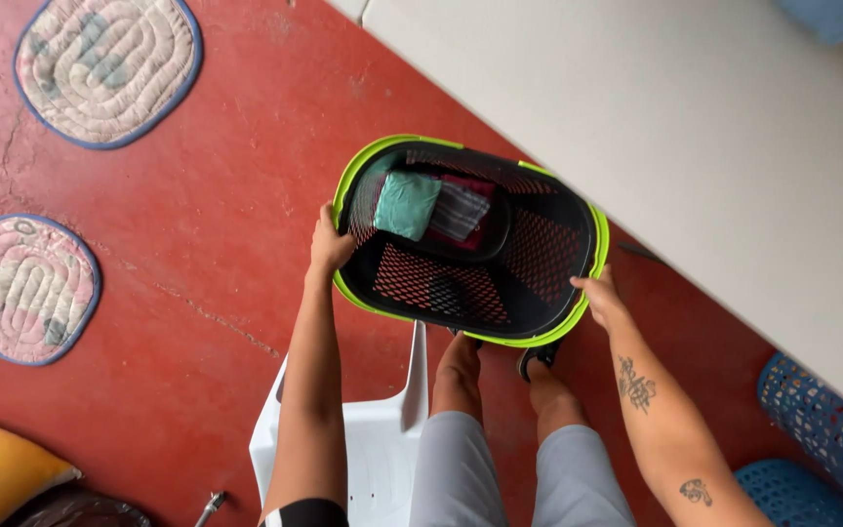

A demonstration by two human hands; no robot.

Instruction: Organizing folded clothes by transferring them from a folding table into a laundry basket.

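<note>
Fingers (322, 217) of left hand (329, 244) curl tight over green rim of the black mesh basket (539, 256); right hand (599, 298) fingers clamp the opposite rim. Basket held up over the red floor (197, 195), just beside the white counter (695, 146), above the knees. Inside: folded teal cloth (407, 204), striped cloth (459, 212) beside it. White plastic chair (382, 449) below; 2 quilted mats (106, 66) at left.

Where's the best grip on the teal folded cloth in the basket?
From above, pinching the teal cloth across its short sides. It lies flat on top of the striped cloth near the basket wall, so only the open top gives access.
</note>
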